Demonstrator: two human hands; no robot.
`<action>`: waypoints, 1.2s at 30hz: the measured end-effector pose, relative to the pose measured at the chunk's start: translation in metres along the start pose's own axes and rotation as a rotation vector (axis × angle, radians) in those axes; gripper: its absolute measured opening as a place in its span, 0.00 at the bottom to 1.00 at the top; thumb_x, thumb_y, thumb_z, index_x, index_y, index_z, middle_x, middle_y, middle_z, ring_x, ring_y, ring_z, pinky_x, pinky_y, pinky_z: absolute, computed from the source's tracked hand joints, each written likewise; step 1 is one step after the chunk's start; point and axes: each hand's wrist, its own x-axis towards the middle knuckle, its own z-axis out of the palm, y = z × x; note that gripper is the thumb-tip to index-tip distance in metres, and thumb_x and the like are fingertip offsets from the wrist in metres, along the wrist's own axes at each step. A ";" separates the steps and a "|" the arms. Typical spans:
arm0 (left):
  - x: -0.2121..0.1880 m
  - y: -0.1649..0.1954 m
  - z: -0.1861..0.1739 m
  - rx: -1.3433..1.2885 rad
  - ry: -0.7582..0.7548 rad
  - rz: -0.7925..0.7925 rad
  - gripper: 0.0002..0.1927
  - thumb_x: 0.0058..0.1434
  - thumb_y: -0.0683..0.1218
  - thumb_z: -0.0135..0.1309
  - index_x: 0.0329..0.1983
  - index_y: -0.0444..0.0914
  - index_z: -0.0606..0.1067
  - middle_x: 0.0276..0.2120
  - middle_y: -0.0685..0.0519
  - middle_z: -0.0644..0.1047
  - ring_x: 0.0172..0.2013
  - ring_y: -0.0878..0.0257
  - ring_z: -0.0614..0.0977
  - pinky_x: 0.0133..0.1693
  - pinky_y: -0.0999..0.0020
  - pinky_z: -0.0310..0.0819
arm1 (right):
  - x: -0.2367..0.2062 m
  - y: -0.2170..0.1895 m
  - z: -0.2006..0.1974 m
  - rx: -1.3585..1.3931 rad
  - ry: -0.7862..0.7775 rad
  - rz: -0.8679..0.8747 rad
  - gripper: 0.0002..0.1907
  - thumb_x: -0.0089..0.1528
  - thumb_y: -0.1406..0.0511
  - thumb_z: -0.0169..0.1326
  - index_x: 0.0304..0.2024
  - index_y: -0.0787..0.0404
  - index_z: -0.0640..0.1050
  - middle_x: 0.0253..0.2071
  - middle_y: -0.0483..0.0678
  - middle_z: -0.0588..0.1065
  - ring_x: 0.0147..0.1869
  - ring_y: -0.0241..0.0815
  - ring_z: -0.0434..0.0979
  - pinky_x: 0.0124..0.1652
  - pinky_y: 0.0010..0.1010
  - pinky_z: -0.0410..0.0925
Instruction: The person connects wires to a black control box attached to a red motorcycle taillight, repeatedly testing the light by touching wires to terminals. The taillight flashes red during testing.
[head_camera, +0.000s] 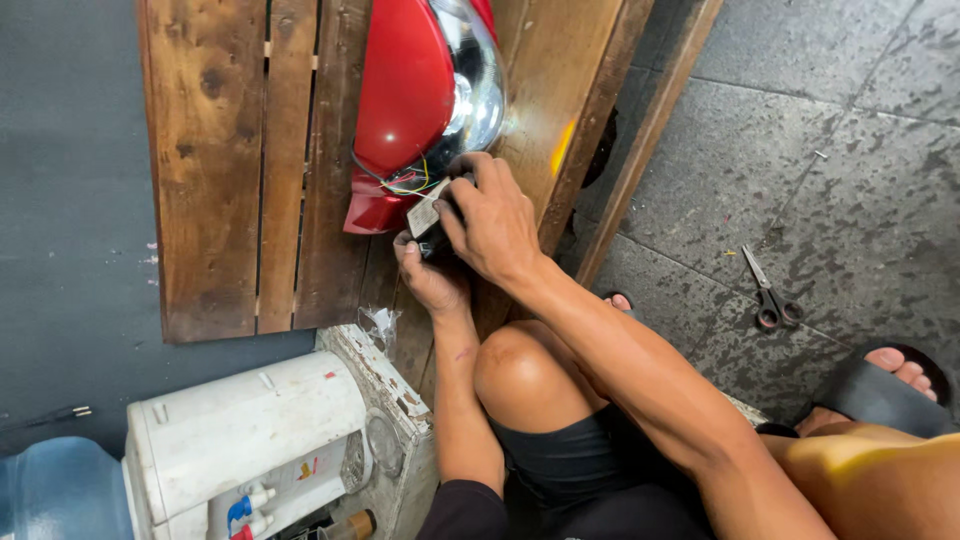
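**A:** Right in the middle of it: a small dark box-shaped part with a pale face, sitting at the lower edge of the red headlight housing, thin coloured wires running from housing to part.

**B:** And both hands are on it. The right hand comes over the top, fingers curled down and closed around the part's upper side.

**A:** The left hand is tucked underneath, fingers bent up against its lower end. It's pinched between the two. How tightly, I cannot tell.

**B:** The housing itself lies on a dark wooden pallet, clear reflector lens facing right, catching a bright glint.

**A:** Widening out: the pallet leans over a grey floor of stone tiles, mottled with wet patches.

**B:** Scissors on those tiles, well apart from the hands, blades shut.

**A:** Below the hands, the person's bare knee, black shorts, and a foot in a black sandal at the right.

**B:** Lower left, a white water dispenser lying on its side with red and blue taps, and beside it the blue curve of a water bottle.
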 end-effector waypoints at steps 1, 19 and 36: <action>0.002 0.002 -0.002 0.011 -0.023 0.025 0.17 0.65 0.51 0.44 0.52 0.37 0.66 0.51 0.43 0.72 0.52 0.50 0.75 0.57 0.50 0.70 | 0.001 -0.003 0.002 -0.009 0.010 -0.017 0.10 0.60 0.65 0.63 0.39 0.64 0.77 0.54 0.54 0.71 0.55 0.57 0.72 0.48 0.45 0.70; 0.026 0.022 -0.043 0.014 -0.019 0.083 0.16 0.62 0.48 0.46 0.50 0.36 0.69 0.47 0.50 0.72 0.50 0.57 0.73 0.55 0.59 0.68 | 0.053 -0.025 0.070 -0.238 -0.178 -0.277 0.16 0.54 0.60 0.64 0.41 0.60 0.79 0.36 0.50 0.75 0.44 0.54 0.74 0.41 0.44 0.64; 0.026 0.029 -0.058 -0.051 -0.042 0.092 0.11 0.62 0.47 0.49 0.44 0.39 0.68 0.42 0.51 0.72 0.46 0.61 0.72 0.54 0.63 0.67 | 0.052 -0.030 0.032 0.056 -0.298 -0.032 0.08 0.60 0.68 0.60 0.39 0.66 0.79 0.36 0.59 0.78 0.41 0.60 0.80 0.40 0.45 0.71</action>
